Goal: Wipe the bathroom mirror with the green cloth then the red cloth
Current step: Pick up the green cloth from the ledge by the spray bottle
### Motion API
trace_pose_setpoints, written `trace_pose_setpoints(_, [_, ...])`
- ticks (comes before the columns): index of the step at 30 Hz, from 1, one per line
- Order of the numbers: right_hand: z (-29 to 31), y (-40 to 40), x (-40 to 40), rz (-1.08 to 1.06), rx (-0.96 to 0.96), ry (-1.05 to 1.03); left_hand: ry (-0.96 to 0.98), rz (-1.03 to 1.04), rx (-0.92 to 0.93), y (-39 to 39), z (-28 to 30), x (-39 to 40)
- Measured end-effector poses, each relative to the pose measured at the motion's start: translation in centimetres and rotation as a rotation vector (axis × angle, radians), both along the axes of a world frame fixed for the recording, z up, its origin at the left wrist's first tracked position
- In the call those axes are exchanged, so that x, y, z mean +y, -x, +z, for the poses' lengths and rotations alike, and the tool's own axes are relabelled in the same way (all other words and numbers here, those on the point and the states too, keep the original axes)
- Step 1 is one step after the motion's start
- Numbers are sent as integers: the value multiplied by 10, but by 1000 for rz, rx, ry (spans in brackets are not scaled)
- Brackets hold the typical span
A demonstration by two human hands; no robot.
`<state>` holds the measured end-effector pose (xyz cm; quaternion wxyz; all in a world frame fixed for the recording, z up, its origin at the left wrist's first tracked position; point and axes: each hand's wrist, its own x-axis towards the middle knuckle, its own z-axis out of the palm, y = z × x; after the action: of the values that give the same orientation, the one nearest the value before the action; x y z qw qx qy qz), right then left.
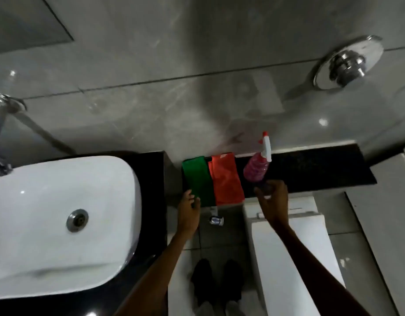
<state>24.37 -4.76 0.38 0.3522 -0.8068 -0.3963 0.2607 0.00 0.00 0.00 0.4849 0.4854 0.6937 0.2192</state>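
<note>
A green cloth lies flat on a black stone ledge, with a red cloth touching its right side. My left hand hovers at the green cloth's near left corner, fingers apart, holding nothing. My right hand grips the base of a pink spray bottle with a white trigger, standing on the ledge right of the red cloth. A corner of the mirror shows at the top left.
A white basin on a black counter fills the left. A chrome tap sticks out of the tiled wall. A white toilet stands below the ledge, with a chrome flush button on the wall above.
</note>
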Motion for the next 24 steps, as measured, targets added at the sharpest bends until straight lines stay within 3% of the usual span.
trace_pose_setpoints(6, [-13, -26, 84, -61, 173, -50, 226, 293, 8, -24, -41, 55])
trace_pose_setpoints(12, [-16, -30, 130, -55, 302, -326, 236, 258, 138, -32, -77, 91])
trace_pose_setpoints(17, [-3, -24, 130, 14, 163, -435, 197, 325, -68, -35, -89, 102])
trace_pose_setpoints(21, [21, -7, 114, 217, 22, -476, 255, 398, -297, -30, -69, 97])
trace_pose_setpoints(24, [51, 8, 91, 329, 40, -457, 298, 427, -382, -24, -47, 95])
